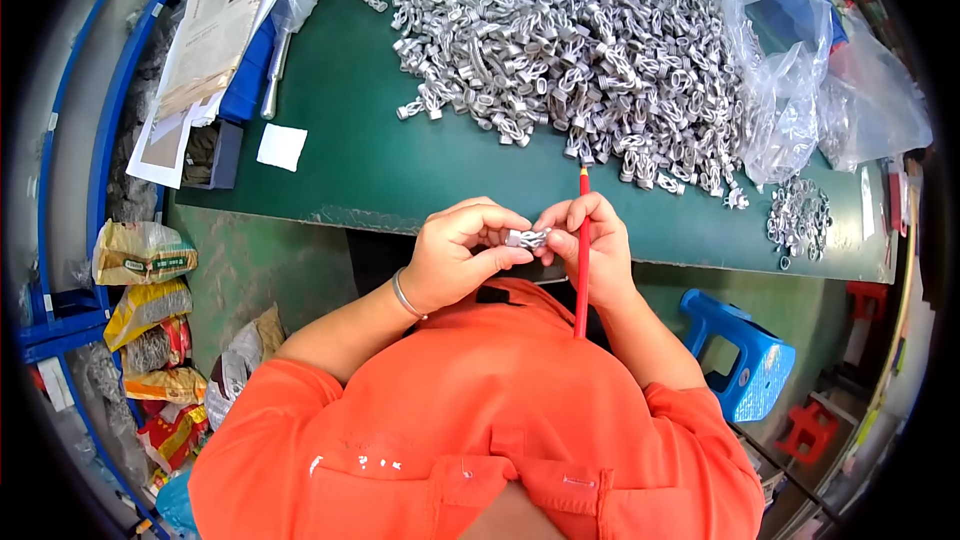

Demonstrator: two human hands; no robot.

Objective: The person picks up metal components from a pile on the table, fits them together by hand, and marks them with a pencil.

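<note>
Between my two hands, just off the front edge of the green table (330, 155), is a small silvery metal part (525, 238) with looped strands. My left hand (462, 250) pinches its left end between thumb and fingers. The fingertips of my right hand (592, 240) are closed at its right end, and the same hand holds a long red pencil (583, 280), tip pointing toward the table. Beyond my hands lies a large pile of similar metal parts (580, 40).
Clear plastic bags (785, 80) and a small heap of metal rings (798, 218) lie at the right. A white paper square (282, 147), printed papers (215, 30) and a grey bin (224, 155) are at the left. A blue stool (745, 360) stands below, at right.
</note>
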